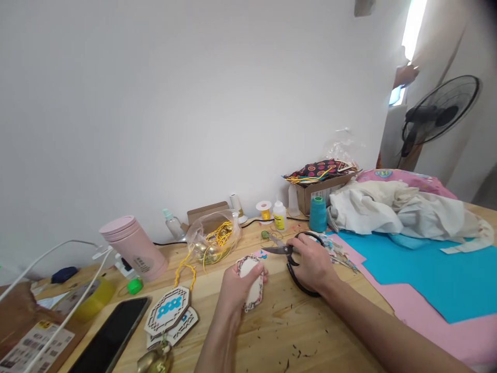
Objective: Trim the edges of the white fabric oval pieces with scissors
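Note:
My left hand [236, 286] is closed on a white, rounded fabric-like piece [254, 291] with a patterned edge, the thumb lying across its face. In my right hand [314, 263] is a pair of scissors [286, 249] with large black handles. Their blades are parted and point left, a little above and to the right of the white piece, apart from it. Small pink and blue scraps [263, 254] lie by the blade tips. Left of my left hand rest wooden octagonal pendants [170, 310] with blue inlay and yellow cord.
Blue sheets [430, 282] over pink ones cover the right side, with white cloth [368, 204] behind. A teal thread spool [318, 215], glue bottle [279, 215] and bag of bells [212, 241] stand along the wall. A pink tumbler [134, 246] and phone [111, 336] are left.

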`<state>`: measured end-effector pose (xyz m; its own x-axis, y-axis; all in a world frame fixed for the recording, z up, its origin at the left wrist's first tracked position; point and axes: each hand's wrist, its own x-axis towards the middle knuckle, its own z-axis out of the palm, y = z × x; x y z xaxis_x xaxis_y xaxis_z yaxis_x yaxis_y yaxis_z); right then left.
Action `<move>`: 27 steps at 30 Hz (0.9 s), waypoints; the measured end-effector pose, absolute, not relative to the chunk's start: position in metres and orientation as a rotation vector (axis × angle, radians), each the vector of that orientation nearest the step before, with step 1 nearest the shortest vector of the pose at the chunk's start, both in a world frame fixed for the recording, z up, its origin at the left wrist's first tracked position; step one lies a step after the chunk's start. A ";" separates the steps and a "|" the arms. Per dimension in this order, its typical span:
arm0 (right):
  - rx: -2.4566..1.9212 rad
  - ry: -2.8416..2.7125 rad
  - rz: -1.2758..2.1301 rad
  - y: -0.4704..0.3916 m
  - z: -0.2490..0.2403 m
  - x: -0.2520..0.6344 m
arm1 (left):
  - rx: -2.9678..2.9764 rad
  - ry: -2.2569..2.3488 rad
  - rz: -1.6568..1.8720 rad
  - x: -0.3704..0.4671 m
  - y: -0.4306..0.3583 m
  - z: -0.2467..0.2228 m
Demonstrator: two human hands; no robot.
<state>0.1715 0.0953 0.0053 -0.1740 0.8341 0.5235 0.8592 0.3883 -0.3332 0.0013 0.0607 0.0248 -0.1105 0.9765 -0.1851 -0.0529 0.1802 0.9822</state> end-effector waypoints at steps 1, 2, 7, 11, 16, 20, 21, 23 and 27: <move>-1.413 -2.037 -0.045 0.095 0.004 0.169 | 0.984 1.347 1.184 0.001 0.061 0.025; -1.388 -2.065 -0.040 0.094 0.003 0.167 | 0.982 1.349 1.192 0.000 0.062 0.026; -1.359 -2.099 -0.027 0.093 0.000 0.164 | 0.980 1.351 1.201 -0.001 0.063 0.026; -1.363 -2.119 -0.033 0.094 0.000 0.166 | 0.973 1.368 1.205 -0.001 0.063 0.026; -1.381 -2.133 -0.033 0.094 0.001 0.166 | 0.981 1.361 1.213 -0.001 0.062 0.024; -1.380 -2.129 -0.045 0.093 0.002 0.166 | 0.987 1.357 1.219 0.000 0.062 0.025; -1.379 -2.132 -0.051 0.092 0.002 0.166 | 0.985 1.362 1.218 -0.001 0.062 0.025; -1.386 -2.141 -0.063 0.092 0.002 0.165 | 0.984 1.371 1.212 -0.001 0.062 0.026; -1.413 -2.128 -0.070 0.093 0.004 0.166 | 0.997 1.375 1.176 -0.001 0.062 0.026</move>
